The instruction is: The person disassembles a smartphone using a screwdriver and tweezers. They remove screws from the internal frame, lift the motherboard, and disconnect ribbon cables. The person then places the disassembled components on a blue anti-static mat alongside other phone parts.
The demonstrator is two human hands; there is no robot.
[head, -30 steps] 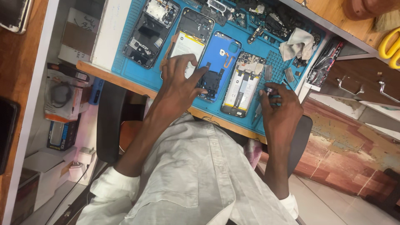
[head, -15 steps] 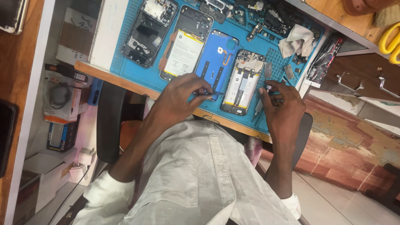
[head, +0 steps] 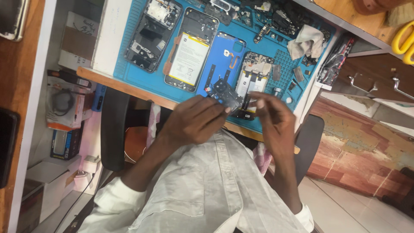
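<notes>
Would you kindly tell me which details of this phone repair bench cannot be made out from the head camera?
- Small black circuit part in the left hand: its near end is hidden by the fingers.
- Right hand: whatever its pinched fingertips hold is too small to tell.
- Yellow scissors: cut off by the right edge.
- Opened grey phone on the blue mat: its lower part is covered by both hands.

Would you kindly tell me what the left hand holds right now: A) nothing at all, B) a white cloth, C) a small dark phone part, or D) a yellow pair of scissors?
C: the left hand pinches a small dark phone part above the blue mat, while the cloth lies on the mat and the scissors on the desk.
</notes>
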